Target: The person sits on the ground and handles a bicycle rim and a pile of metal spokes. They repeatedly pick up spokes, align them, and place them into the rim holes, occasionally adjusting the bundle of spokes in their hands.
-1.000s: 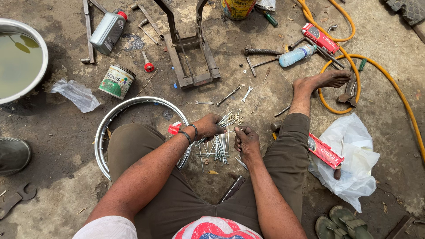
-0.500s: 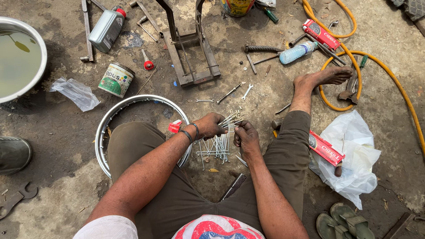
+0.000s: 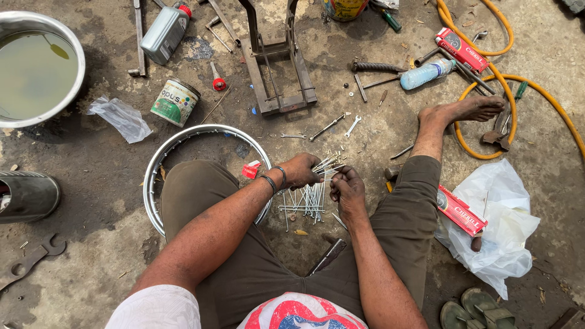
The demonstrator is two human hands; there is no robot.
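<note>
The left hand (image 3: pixel 301 170) now grips its bundle of spokes (image 3: pixel 326 163) a touch lower and flatter than a second ago, the fanned tips pointing right instead of angling up. The right hand (image 3: pixel 346 189) has closed in, fingertips now right against the bundle's ends, where a moment ago it sat slightly below them.

Bright, even daylight from overhead. Soft, short shadows beneath the arms and legs on the concrete floor (image 3: pixel 91 201). Mild glare on the metal basin (image 3: pixel 73 103) far left and the wheel rim (image 3: pixel 152 176). Sharp focus throughout; slight wide-angle stretching at the edges.
</note>
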